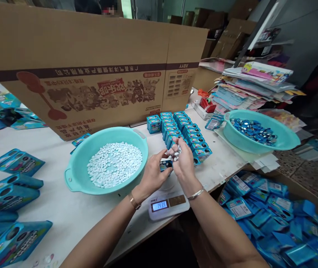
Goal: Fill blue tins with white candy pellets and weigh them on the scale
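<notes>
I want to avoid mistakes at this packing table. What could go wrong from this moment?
1. The right hand holds white tablets above the small blue box in the left hand; some may drop past the opening onto the table.
2. Both hands work over the digital scale; touching it could disturb the reading.
3. The rows of filled-looking boxes stand close behind; a stray move could topple them.

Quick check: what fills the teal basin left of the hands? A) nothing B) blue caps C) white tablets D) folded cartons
C: the teal basin beside the left hand holds a heap of small white tablets; the blue pieces lie in the other basin at right.
</notes>
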Motion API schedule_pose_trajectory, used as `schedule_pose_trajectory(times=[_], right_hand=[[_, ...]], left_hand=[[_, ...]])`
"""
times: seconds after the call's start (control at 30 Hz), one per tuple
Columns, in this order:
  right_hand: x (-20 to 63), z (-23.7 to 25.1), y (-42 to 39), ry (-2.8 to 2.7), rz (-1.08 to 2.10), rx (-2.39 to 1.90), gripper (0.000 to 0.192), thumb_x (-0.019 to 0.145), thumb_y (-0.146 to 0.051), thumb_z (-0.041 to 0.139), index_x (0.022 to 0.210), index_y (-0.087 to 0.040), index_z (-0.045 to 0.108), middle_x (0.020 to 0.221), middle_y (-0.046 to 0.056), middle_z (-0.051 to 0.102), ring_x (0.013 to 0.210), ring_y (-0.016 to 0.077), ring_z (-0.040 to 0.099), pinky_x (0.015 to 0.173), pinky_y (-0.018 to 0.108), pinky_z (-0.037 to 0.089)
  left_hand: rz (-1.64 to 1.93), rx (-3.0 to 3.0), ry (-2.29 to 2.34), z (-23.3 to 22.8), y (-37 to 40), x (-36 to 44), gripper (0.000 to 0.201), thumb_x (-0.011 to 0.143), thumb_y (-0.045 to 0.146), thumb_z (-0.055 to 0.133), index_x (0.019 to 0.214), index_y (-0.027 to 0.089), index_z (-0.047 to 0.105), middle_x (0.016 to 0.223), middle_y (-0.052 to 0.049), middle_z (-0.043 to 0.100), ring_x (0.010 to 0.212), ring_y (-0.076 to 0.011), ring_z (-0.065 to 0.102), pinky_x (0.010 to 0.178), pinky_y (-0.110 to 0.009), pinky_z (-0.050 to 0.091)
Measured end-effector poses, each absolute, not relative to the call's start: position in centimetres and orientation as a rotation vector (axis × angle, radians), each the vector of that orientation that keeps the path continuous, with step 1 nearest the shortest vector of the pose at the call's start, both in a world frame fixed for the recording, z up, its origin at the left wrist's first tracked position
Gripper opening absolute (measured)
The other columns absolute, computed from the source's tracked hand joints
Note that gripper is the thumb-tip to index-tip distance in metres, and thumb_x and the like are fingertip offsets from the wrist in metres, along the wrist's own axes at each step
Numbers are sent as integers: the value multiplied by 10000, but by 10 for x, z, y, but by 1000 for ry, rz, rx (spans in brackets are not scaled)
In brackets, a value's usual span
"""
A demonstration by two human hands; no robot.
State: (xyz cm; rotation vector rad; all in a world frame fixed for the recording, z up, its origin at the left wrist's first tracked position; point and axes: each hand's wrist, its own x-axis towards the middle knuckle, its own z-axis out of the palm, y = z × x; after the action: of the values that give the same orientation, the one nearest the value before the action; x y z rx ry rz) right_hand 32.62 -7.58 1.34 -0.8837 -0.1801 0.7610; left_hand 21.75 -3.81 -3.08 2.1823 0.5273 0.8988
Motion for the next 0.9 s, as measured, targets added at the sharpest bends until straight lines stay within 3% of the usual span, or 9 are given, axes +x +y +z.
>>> schedule_pose_trajectory(times=[0.23, 0.4, 0.63, 0.9], right_hand=[[323, 13, -78, -236, 737, -941, 286, 802, -455, 664, 778, -198, 541, 528, -99, 338, 391, 37, 307, 366, 160, 259], [338, 20, -85, -121, 918, -819, 218, 913, -351, 529, 750, -213, 492, 494, -114, 264, 344, 39, 210, 329, 144, 192], [366, 30, -127, -144, 926, -717, 219, 931, -259, 491, 722, -205, 527, 489, -104, 285, 343, 47, 244, 336, 156, 245], [363, 13, -174, -96, 837, -678, 159, 903, -248, 533, 756, -195, 559, 487, -106, 316, 339, 44, 265, 331, 165, 258]], left_hand=[[866, 2152, 534, -33, -39, 219, 611, 755, 109, 673, 1335, 199, 503, 1076, -60, 715, 1017, -231, 663, 917, -407, 526], [864, 2149, 497, -30, -39, 217, 595, 778, 166, 708, 1336, 191, 502, 1108, -70, 708, 1031, -227, 661, 923, -393, 529], [998, 2218, 569, -18, -40, 181, 553, 854, 317, 681, 1349, 186, 471, 1300, -130, 606, 1209, -256, 572, 1018, -440, 480], [1155, 2401, 682, -41, -64, 141, 511, 900, 226, 601, 1380, 190, 428, 1357, -160, 534, 1284, -278, 494, 1062, -487, 450]])
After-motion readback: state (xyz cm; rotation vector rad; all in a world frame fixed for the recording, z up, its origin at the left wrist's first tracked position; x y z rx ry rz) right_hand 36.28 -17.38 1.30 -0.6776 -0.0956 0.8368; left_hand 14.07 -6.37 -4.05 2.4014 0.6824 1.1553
